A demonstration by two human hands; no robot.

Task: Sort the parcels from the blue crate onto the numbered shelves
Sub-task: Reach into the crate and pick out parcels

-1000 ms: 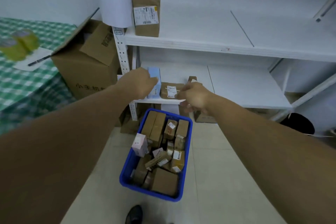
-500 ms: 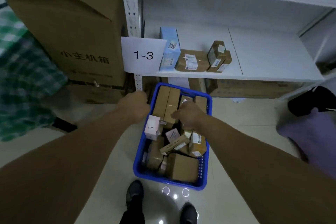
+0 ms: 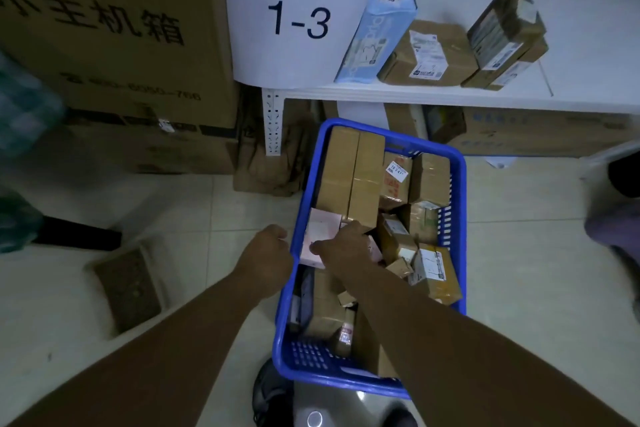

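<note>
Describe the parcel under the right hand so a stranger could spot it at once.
Find the blue crate on the floor below the 1-3 sign. Against its left wall, under the right hand, lies a pale pink box. Nearby parcels are brown cardboard.

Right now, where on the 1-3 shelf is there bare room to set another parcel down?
The shelf is bare right of the stacked brown parcels, and behind them. Its left front is crowded: light blue box, flat brown parcel and the stack stand side by side. The blue crate is packed; the right hand grips a pink box.
</note>
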